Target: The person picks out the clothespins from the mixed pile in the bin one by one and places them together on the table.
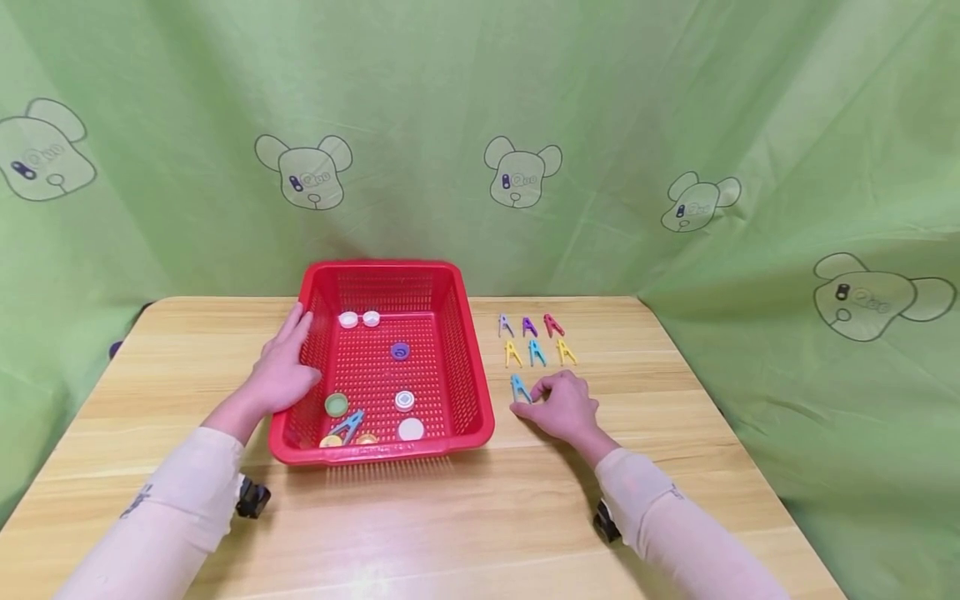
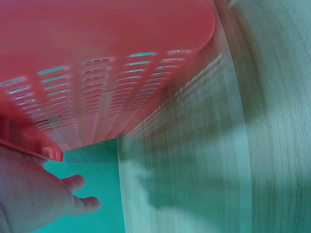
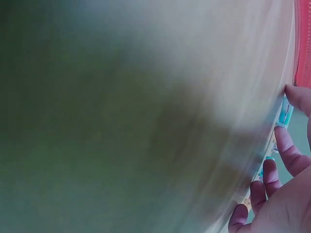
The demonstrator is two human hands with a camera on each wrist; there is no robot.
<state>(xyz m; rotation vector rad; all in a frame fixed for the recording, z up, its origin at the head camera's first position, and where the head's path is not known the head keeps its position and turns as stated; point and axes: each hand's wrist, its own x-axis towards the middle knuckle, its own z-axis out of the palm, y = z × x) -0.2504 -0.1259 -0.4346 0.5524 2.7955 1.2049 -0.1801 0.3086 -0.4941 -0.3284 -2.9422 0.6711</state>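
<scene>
My left hand point(image 1: 288, 367) lies with straight fingers on the left rim of a red mesh basket point(image 1: 472, 367); the left wrist view shows the palm point(image 2: 34, 194) against the basket's outer wall point(image 2: 97, 73). Inside the basket lie several bottle caps, among them a green cap point(image 1: 336, 405) and a purple cap point(image 1: 400, 351), plus a light blue clothespin point(image 1: 347, 427). My right hand point(image 1: 534, 398) pinches another blue clothespin point(image 1: 519, 388) lying on the table just right of the basket. In the right wrist view that clothespin point(image 3: 285, 112) sits between thumb and forefinger.
Beyond my right hand, two rows of three clothespins lie on the wooden table point(image 1: 675, 400): grey point(image 1: 505, 325), purple point(image 1: 529, 326), red point(image 1: 553, 324), then yellow point(image 1: 512, 353), blue point(image 1: 537, 352), yellow point(image 1: 566, 352). A green printed cloth hangs behind and around the table.
</scene>
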